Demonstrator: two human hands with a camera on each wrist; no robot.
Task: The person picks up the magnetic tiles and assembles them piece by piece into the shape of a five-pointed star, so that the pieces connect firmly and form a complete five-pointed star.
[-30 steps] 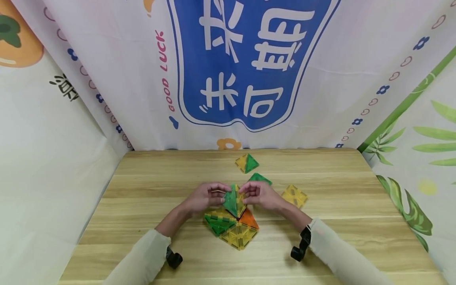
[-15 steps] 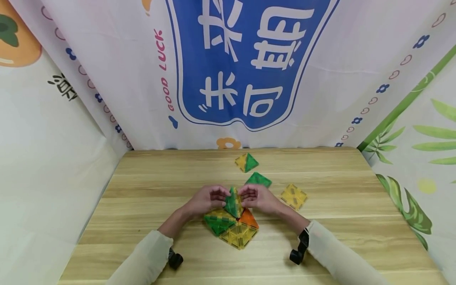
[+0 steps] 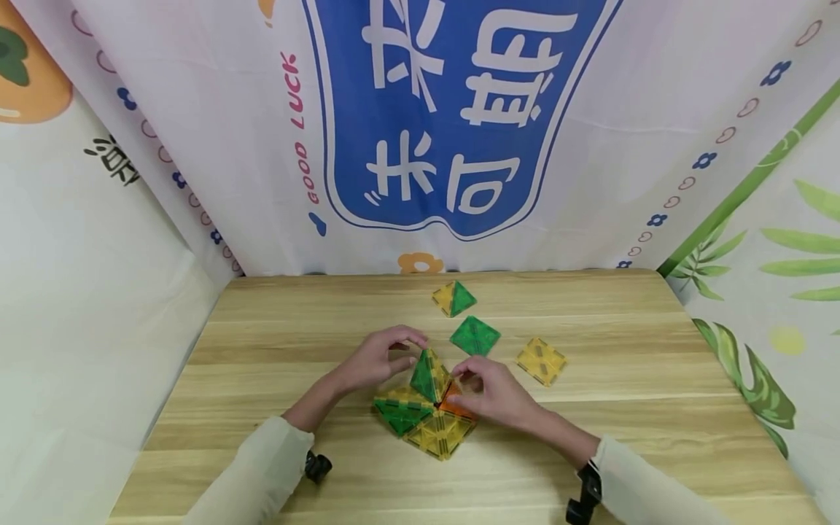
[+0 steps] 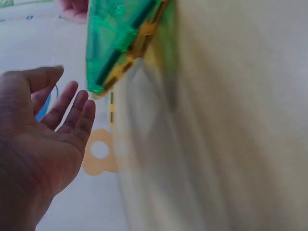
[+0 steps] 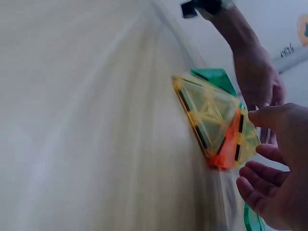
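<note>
Two hands flank the magnetic-tile structure point(image 3: 425, 405) at mid-desk point(image 3: 262, 364). Left hand point(image 3: 375, 359) hovers open-fingered behind it; right hand point(image 3: 488, 394), fingers loosely spread, touches the orange tile point(image 3: 451, 399). Raising tiles evenly, edge to edge, should best keep the green upright triangle point(image 3: 424, 375) standing.

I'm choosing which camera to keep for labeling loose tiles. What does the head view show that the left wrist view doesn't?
Only the head view shows the loose green tile, the yellow square tile, the yellow-green pair and the whole table. Only the left wrist view shows the left hand open, palm bare. Both show the raised green tile of the tile cluster.
</note>
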